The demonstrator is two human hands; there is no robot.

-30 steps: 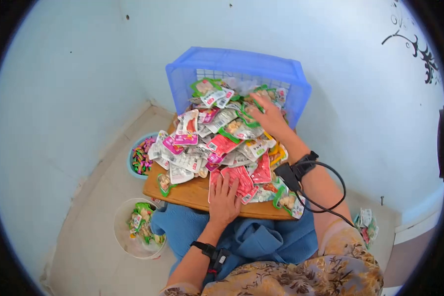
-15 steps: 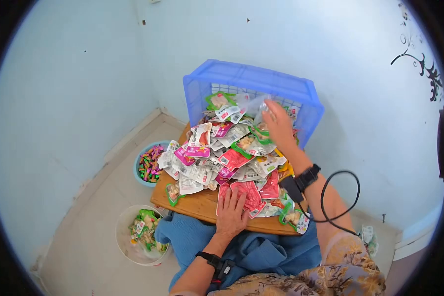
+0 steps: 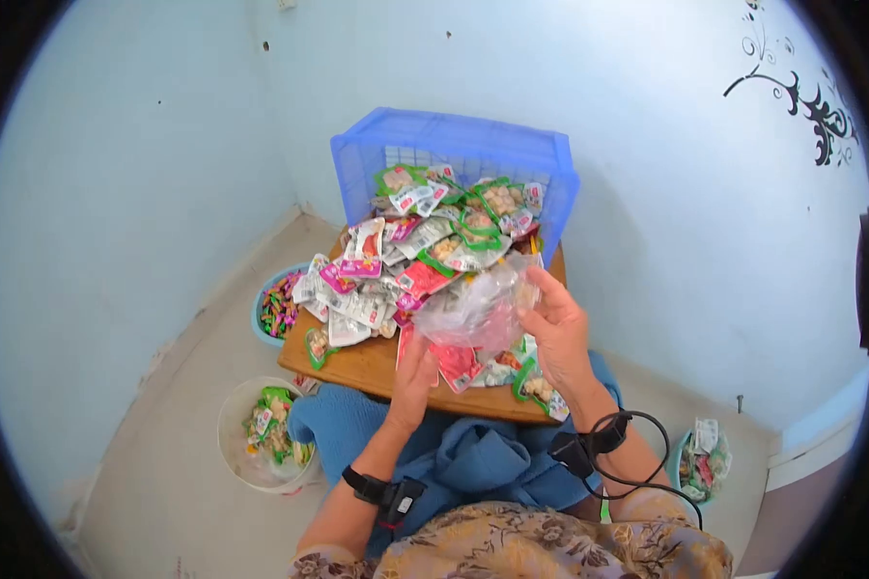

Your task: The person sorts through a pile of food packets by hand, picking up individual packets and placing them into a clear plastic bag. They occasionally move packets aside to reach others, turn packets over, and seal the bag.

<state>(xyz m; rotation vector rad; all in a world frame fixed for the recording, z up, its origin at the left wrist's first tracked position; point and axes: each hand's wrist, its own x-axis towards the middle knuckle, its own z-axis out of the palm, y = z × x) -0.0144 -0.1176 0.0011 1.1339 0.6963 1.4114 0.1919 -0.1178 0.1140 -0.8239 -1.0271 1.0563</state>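
Between thumb and fingers, my right hand [image 3: 558, 333] pinches a crumpled clear plastic bag [image 3: 473, 307], raised over the front of the packet pile. My left hand [image 3: 415, 381] is at the bag's lower left side, its fingers stretched out beside the red packets [image 3: 457, 365]. Behind the bag, a heap of small sealed snack packets [image 3: 359, 307] in white, purple, red and green spills from a blue plastic crate [image 3: 463, 133] lying on its side. Crate and heap rest on a wooden table [image 3: 357, 370].
On the floor to the left are a blue basin [image 3: 258, 318] of small colourful wrapped pieces and a white bucket [image 3: 230, 434] of green packets. A smaller container [image 3: 678, 473] with packets stands at right. Blue cloth [image 3: 483, 458] lies at the table's front. Walls surround the corner.
My right hand has drawn the clear bag from inside the crate toward me. The left hand has lifted off the red packets and turned upright beside the bag. The view has shifted slightly.
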